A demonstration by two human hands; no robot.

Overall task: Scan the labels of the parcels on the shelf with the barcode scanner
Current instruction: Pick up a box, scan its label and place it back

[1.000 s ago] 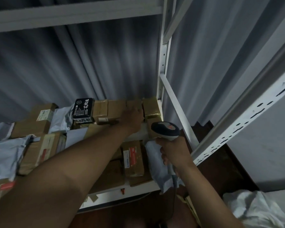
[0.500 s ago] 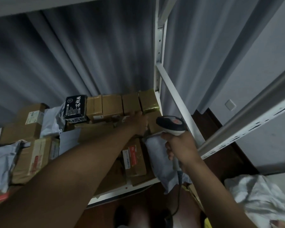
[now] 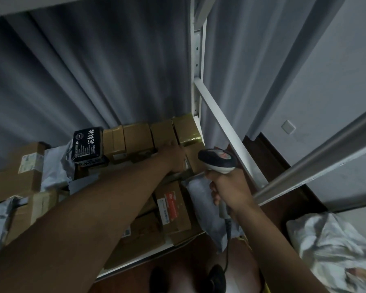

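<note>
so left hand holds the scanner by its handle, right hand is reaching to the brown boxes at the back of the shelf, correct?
No, the hands are swapped. In the head view the right hand grips the barcode scanner by its handle, and the left hand reaches to the brown boxes at the back of the shelf.

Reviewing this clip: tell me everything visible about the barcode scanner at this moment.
The barcode scanner is a handheld, pistol-shaped unit in what looks like plastic: a dark head with a reddish patch on top and a pale grey underside and handle. The right hand grips the handle, fingers curled round it, holding the scanner over the right end of the shelf with its head towards the brown boxes. A dark cable hangs from the handle's base. Its scan window is hidden, and no beam shows.
</note>
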